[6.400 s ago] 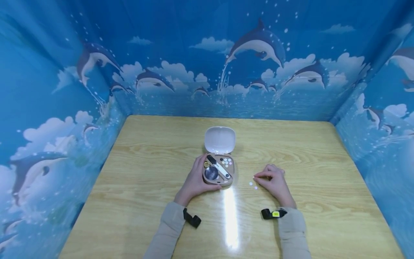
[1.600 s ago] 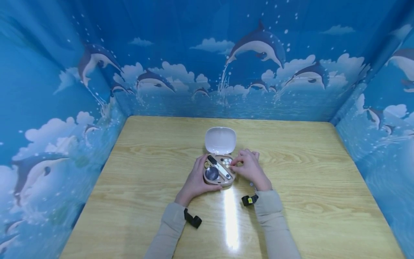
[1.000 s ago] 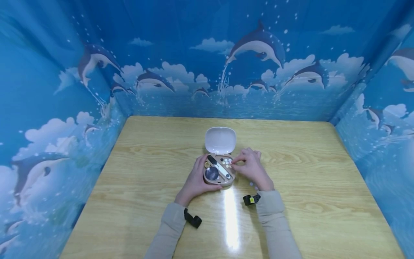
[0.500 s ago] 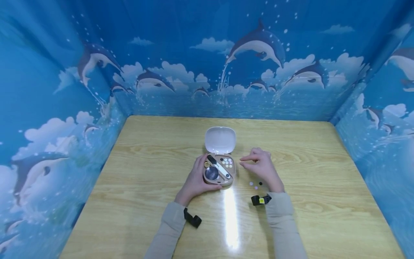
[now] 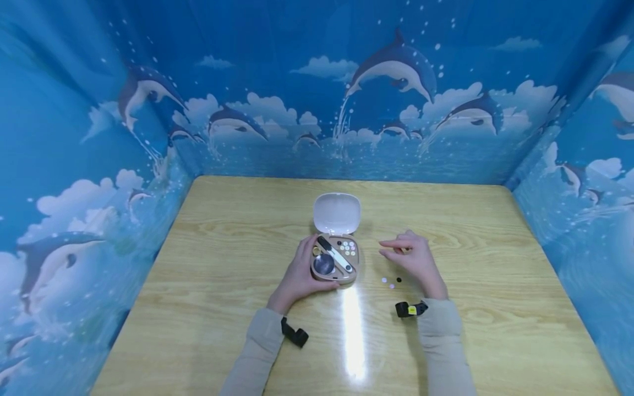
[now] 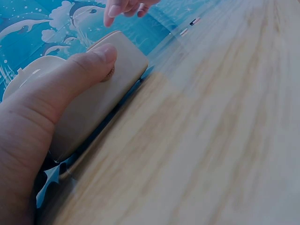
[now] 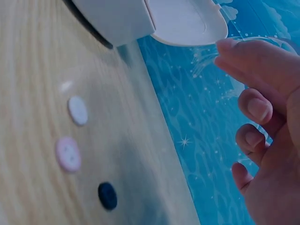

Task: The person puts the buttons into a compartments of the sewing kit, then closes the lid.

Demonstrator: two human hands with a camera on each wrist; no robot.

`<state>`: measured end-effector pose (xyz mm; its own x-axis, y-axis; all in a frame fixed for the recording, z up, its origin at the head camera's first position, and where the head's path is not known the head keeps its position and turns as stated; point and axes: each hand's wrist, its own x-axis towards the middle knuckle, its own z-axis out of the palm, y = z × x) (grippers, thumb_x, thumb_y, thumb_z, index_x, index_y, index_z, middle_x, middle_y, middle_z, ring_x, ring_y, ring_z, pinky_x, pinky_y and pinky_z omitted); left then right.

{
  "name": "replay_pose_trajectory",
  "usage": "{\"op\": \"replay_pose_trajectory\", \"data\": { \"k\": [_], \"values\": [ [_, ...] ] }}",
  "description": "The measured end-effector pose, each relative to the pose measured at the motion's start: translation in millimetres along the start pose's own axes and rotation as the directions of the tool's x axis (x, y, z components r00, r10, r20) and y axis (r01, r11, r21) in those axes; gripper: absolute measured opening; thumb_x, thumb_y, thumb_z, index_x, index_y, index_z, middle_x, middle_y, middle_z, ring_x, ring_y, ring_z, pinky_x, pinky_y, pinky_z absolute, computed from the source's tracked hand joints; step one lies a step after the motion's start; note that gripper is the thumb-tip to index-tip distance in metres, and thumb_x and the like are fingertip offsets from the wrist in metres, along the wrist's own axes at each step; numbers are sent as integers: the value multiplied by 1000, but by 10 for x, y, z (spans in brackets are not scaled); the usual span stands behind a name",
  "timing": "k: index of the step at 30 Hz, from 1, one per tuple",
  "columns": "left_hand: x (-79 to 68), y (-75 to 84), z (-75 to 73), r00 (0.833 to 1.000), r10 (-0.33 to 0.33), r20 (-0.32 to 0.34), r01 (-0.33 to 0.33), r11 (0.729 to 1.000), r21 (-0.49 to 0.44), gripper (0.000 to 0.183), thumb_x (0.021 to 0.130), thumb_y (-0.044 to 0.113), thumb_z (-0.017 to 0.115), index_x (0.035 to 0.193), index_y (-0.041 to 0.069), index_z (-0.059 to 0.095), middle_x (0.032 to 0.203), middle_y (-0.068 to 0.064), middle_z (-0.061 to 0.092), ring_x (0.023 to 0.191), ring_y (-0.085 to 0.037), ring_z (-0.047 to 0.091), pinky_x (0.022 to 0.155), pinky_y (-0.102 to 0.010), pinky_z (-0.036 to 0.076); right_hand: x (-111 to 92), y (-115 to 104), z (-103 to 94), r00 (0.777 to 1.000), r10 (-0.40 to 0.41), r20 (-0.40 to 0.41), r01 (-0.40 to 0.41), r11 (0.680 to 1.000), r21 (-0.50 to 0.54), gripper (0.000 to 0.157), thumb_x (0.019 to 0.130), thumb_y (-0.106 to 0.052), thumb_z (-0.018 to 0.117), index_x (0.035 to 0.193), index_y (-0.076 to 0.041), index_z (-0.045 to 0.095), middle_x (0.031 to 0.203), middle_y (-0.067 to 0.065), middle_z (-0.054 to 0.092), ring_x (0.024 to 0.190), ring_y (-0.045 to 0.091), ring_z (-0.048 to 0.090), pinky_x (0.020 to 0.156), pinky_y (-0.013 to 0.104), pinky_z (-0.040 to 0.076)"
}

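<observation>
My left hand (image 5: 299,275) grips a small beige sewing box (image 6: 126,58) from its left side, thumb along the front wall. The white lid (image 5: 337,213) stands open at the back. Inside lie a slender black-and-white tool (image 5: 335,254), a round dark disc (image 5: 324,264), a small gold piece (image 5: 316,251) and several buttons (image 5: 348,247) in the right compartment. To the box's right hovers my right hand (image 5: 413,258), thumb and index finger apart with nothing between them. Below it on the table lie a white button (image 7: 78,110), a pink button (image 7: 68,154) and a black button (image 7: 108,196).
The wood-grain table (image 5: 238,220) reaches back to a blue dolphin-print curtain (image 5: 277,82), which also hangs along both sides. A bright light reflection (image 5: 354,335) runs down the table in front of the box. Each wrist wears a black strap-on camera (image 5: 295,334).
My right hand goes from pinching by the loose buttons to the box's button compartment, then draws back right with finger and thumb parted. One more button lies in the compartment. My left hand stays put.
</observation>
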<state>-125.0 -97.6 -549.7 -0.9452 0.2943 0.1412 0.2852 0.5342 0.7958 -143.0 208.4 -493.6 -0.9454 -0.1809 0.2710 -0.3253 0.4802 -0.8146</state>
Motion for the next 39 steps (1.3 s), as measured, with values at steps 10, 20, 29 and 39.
{"op": "replay_pose_trajectory", "data": {
  "k": [10, 20, 29, 39],
  "values": [
    [5, 4, -2, 1000, 6, -3, -6, 1000, 3, 134, 54, 57, 93, 159, 18, 18, 157, 1, 26, 141, -23, 34, 115, -46, 32, -164, -205, -82, 1000, 27, 14, -27, 999, 44, 25, 74, 0, 84, 98, 5, 76, 59, 6, 36, 65, 23, 36, 55, 26, 32],
    [6, 4, -3, 1000, 6, -9, -6, 1000, 0, 135, 54, 57, 93, 159, 17, 18, 157, 1, 26, 141, -23, 33, 115, -47, 32, -327, -221, -95, 981, 178, 81, -184, 980, 77, 28, 77, -3, 83, 102, 5, 75, 73, 18, 38, 75, 24, 38, 63, 26, 35],
    [4, 12, -2, 1000, -11, -5, 11, 1000, -11, 136, 53, 56, 94, 159, 18, 18, 158, 2, 25, 141, -23, 34, 115, -48, 32, -422, -22, -35, 984, 140, 115, -152, 983, 107, 27, 74, -5, 86, 98, 2, 77, 77, 19, 44, 78, 24, 41, 65, 24, 38],
    [-6, 12, 0, 1000, -24, 5, 24, 1000, -10, 136, 53, 56, 94, 159, 20, 17, 158, 2, 25, 141, -22, 33, 115, -46, 31, -478, 330, 66, 994, 14, 105, -14, 1000, 5, 23, 68, -16, 91, 89, -14, 82, 76, 1, 44, 78, 15, 41, 78, 31, 20]
  ]
}}
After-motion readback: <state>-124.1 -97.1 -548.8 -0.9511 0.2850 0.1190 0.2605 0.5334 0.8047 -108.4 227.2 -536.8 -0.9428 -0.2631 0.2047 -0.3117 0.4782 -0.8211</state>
